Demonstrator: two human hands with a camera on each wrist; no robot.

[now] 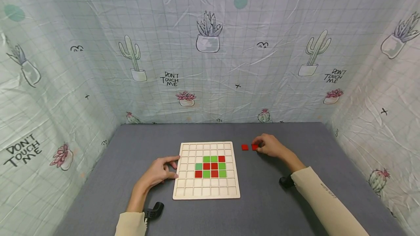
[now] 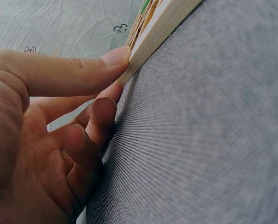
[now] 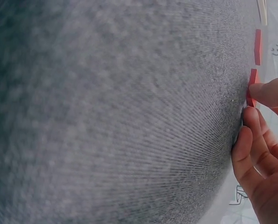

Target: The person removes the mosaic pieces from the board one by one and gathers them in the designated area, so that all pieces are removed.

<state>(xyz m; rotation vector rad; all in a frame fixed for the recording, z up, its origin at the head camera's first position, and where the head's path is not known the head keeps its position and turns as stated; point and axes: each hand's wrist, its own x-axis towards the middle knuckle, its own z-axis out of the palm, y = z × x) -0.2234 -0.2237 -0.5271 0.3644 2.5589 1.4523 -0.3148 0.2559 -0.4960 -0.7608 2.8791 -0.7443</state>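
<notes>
A square wooden grid board [image 1: 206, 191] lies flat on the grey table, with several green tiles [image 1: 206, 174] and several red tiles [image 1: 221, 158] set in its cells. One tile [image 1: 198, 166] at the left of the pattern is a bluer green. Thumb and fingers spread apart, my left hand [image 1: 159, 170] touches the board's left edge; in the left wrist view the thumb rests against the board's side [image 2: 150, 44]. Right of the board, my right hand [image 1: 270, 145] pinches a loose red tile [image 3: 252, 88] at table level. Another red tile [image 1: 244, 147] lies just left of it, apart from the hand.
The grey tabletop [image 1: 262, 207] extends around the board to a cloth backdrop [image 1: 210, 83] printed with cacti, which stands behind and on both sides. A black wrist strap [image 1: 154, 211] is on the left wrist and another black strap [image 1: 286, 182] on the right.
</notes>
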